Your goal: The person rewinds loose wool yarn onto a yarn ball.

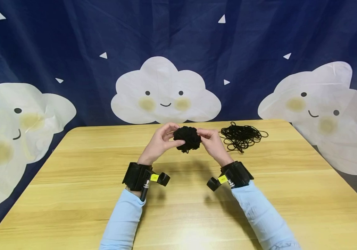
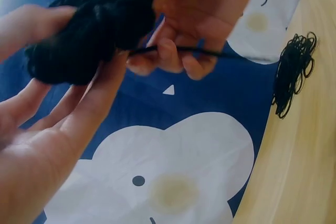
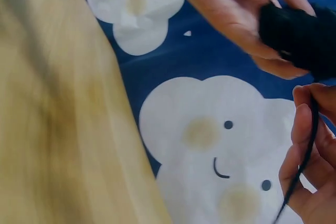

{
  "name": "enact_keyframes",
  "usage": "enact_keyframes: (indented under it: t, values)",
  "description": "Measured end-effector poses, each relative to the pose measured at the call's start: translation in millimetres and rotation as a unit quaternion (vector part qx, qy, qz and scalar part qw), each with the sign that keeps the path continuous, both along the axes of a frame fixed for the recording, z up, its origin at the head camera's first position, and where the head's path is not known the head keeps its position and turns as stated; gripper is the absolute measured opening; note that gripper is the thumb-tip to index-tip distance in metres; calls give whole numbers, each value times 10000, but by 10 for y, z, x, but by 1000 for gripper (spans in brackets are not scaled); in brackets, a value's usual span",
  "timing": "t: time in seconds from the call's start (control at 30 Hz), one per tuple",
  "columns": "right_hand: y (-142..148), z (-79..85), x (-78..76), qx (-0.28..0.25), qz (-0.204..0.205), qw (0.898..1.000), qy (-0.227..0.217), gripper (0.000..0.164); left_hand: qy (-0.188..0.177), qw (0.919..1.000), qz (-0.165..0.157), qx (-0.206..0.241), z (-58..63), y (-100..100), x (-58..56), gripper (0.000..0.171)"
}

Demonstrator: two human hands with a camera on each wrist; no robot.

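A bundled ball of black yarn (image 1: 187,139) is held up above the table between both hands. My left hand (image 1: 161,140) grips it from the left, thumb on the near side and fingers behind and under it, as the left wrist view also shows. At the ball's right side, my right hand (image 1: 211,140) pinches a strand of the yarn (image 2: 202,51). That strand runs across the right fingers toward a loose tangle of black yarn (image 1: 242,136) lying on the table just right of the right hand. In the right wrist view the ball (image 3: 302,38) is cut off by the frame's edge.
The wooden table (image 1: 178,215) spreads below both arms, its far edge close behind the hands. A dark blue curtain (image 1: 191,38) with smiling white clouds hangs behind it. Each wrist carries a black strap with a small camera (image 1: 164,179).
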State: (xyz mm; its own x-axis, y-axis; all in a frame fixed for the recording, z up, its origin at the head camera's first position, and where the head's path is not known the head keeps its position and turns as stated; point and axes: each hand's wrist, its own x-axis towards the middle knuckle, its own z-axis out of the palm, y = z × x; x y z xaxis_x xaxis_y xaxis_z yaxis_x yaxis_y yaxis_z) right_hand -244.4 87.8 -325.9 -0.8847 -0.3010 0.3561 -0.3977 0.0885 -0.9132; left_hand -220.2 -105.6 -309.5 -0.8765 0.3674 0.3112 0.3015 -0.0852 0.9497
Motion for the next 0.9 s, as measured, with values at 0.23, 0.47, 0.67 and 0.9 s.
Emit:
enact_keyframes:
  t: [0.23, 0.47, 0.67, 0.9]
  values:
    - [-103, -114, 47, 13, 194, 9995, 234, 15, 212, 9933, 1076, 364, -18, 29, -22, 29]
    - [-235, 65, 307, 325, 574, 9966, 496, 15, 385, 9811, 1769, 685, -42, 68, -46, 24]
    - [-280, -25, 297, 873, 635, 9899, 923, 18, 415, 9747, 2006, 897, -51, 110, -61, 23]
    - [-247, 102, 328, 1338, 447, 9668, 2133, 13, 348, 9773, 1995, 623, -65, 95, -62, 23]
